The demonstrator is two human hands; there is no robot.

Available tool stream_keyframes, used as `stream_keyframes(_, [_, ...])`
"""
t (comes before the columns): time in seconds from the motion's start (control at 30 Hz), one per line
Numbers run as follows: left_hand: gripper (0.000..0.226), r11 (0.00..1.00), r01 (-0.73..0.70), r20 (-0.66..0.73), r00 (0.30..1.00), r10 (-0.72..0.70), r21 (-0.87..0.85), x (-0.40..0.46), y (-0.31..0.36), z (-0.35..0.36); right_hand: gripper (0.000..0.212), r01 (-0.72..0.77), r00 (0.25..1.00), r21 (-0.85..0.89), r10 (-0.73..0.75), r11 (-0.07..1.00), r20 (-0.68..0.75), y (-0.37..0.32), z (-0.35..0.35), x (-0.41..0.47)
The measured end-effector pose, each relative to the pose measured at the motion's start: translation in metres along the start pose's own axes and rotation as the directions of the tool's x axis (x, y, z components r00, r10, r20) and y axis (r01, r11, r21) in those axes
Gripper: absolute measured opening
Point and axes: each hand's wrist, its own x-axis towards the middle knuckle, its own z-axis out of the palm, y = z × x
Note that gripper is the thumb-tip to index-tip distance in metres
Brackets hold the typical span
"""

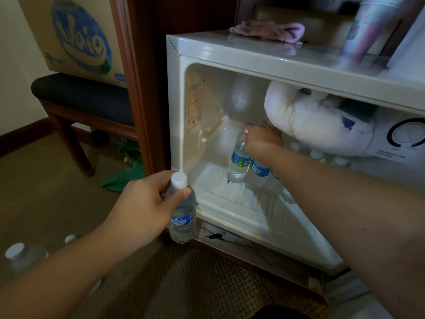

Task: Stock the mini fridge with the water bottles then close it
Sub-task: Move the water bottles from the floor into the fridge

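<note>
The right hand (262, 140) reaches deep into the open fridge (184, 107), fingers clamped on the neck of a bottle (239, 161) standing on the fridge floor — touching a second bottle (258, 173) at its 3 o'clock. The left hand (147, 203), outside at 7 o'clock of the opening, grips a third bottle (182, 216) upright, fingers wrapped below its cap. Spare bottles (17, 254) stand on the carpet (57, 192) at far left.
</note>
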Motion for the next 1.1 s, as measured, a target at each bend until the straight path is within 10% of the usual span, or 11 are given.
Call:
stream_keyframes(0.5, [0.033,0.996,-0.050,-0.058,0.997,0.054,0.068,0.039,0.022,0.021,0.040,0.048,0.991,0.077,-0.038,0.996,-0.131,0.005,0.021,-0.014])
stream_keyframes(0.87, [0.032,0.991,-0.036,-0.136,0.989,0.054,0.129,0.061,0.029,0.032,0.051,0.242,0.866,0.173,-0.132,0.955,-0.482,0.010,0.056,-0.118])
stream_keyframes(1.1, [0.027,0.987,-0.025,-0.176,0.983,0.054,0.161,0.099,0.040,0.048,0.064,0.374,0.927,0.217,-0.370,0.902,-0.060,0.030,0.139,-0.166])
